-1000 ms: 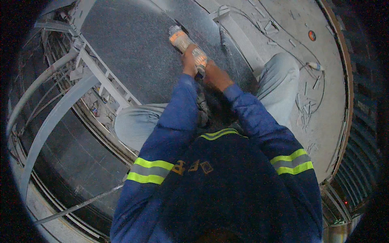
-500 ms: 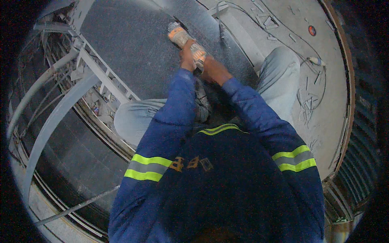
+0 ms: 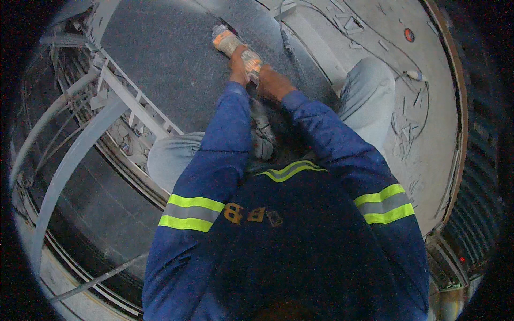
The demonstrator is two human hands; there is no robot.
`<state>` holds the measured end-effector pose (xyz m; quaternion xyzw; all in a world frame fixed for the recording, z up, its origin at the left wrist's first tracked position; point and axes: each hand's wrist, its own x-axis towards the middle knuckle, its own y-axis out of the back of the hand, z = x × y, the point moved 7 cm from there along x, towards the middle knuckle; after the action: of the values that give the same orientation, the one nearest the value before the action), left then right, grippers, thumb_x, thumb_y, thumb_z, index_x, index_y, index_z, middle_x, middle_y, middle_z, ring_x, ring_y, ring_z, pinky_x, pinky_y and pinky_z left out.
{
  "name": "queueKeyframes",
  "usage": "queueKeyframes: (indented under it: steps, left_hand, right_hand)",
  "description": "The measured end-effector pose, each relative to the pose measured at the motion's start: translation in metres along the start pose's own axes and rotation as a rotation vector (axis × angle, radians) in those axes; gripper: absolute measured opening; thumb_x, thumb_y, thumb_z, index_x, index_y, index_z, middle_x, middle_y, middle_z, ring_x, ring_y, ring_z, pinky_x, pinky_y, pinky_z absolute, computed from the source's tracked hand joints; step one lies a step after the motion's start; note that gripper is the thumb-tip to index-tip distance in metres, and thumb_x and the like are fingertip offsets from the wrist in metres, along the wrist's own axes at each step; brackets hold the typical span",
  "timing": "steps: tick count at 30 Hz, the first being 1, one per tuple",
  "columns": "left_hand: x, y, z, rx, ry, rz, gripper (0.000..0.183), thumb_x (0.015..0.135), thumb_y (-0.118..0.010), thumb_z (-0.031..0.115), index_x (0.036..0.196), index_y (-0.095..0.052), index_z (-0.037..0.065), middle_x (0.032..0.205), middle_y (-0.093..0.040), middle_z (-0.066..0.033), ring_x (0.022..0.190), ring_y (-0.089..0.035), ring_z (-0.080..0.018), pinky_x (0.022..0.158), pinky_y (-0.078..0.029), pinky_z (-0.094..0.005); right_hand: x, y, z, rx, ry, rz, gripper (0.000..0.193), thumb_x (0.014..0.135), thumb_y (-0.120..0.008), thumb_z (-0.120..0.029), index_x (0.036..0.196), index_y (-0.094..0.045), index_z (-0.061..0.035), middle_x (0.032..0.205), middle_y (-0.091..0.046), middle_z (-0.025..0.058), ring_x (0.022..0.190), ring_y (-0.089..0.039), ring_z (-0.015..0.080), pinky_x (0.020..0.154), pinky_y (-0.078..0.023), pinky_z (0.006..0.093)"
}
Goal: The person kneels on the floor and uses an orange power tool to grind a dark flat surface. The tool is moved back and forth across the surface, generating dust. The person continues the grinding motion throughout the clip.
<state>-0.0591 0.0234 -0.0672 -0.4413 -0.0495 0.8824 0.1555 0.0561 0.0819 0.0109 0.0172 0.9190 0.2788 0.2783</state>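
Tool over dark panel, shifted slightly up-left since 0.5 s ago; contact unclear. Left hand wrapped round its middle, right hand gripping rear. 2-hand hold unchanged, so work seems uninterrupted.

A dusty, pale-and-orange power tool slants over the dark panel, its orange-banded head toward the panel's far edge, its rear toward the near edge
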Motion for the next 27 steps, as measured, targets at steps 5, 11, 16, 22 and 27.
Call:
queueKeyframes:
  steps: [5,11,16,22,27]
  left_hand:
    - [-0.019,-0.005,-0.014,-0.077,0.059,-0.034,0.042,0.074,-0.068,0.028,0.105,-0.056,0.002,0.090,-0.060,-0.0115,0.075,-0.064,-0.0298,0.067,-0.054,-0.0442]
    - [-0.022,-0.004,-0.022,-0.091,0.009,0.011,0.044,0.074,-0.069,0.029,0.106,-0.055,0.002,0.089,-0.059,-0.0114,0.075,-0.064,-0.0281,0.068,-0.055,-0.0444]
    - [-0.014,-0.004,-0.015,-0.048,0.028,-0.042,0.037,0.078,-0.063,0.030,0.103,-0.055,0.004,0.084,-0.060,-0.0103,0.073,-0.064,-0.0277,0.066,-0.054,-0.0417]
    - [-0.026,-0.010,-0.008,-0.024,0.053,-0.037,0.041,0.076,-0.066,0.028,0.105,-0.055,0.002,0.086,-0.060,-0.0111,0.072,-0.064,-0.0281,0.065,-0.055,-0.0416]
    - [-0.025,-0.004,-0.017,-0.056,-0.027,0.016,0.044,0.075,-0.067,0.028,0.107,-0.055,0.001,0.088,-0.060,-0.0114,0.072,-0.064,-0.0283,0.066,-0.055,-0.0418]
  right_hand:
    - [-0.020,0.005,0.002,0.104,-0.087,-0.003,0.055,0.076,-0.071,-0.018,0.114,-0.043,0.0101,0.104,-0.063,0.0325,0.099,-0.063,0.0452,0.084,-0.052,0.0489]
    - [-0.030,0.002,0.011,0.078,-0.154,0.014,0.051,0.076,-0.070,-0.015,0.113,-0.044,0.0077,0.104,-0.062,0.0318,0.101,-0.063,0.0450,0.084,-0.052,0.0494]
    - [-0.017,-0.002,0.008,0.054,-0.009,0.032,0.044,0.078,-0.066,-0.014,0.111,-0.045,0.0084,0.104,-0.062,0.0324,0.098,-0.063,0.0452,0.081,-0.052,0.0508]
    - [-0.019,0.003,0.004,0.014,-0.076,0.028,0.047,0.077,-0.067,-0.013,0.111,-0.045,0.0096,0.100,-0.063,0.0330,0.096,-0.064,0.0448,0.079,-0.052,0.0508]
    - [-0.031,0.000,0.010,0.095,-0.077,0.029,0.049,0.077,-0.068,-0.015,0.111,-0.044,0.0103,0.096,-0.064,0.0328,0.092,-0.066,0.0446,0.078,-0.053,0.0504]
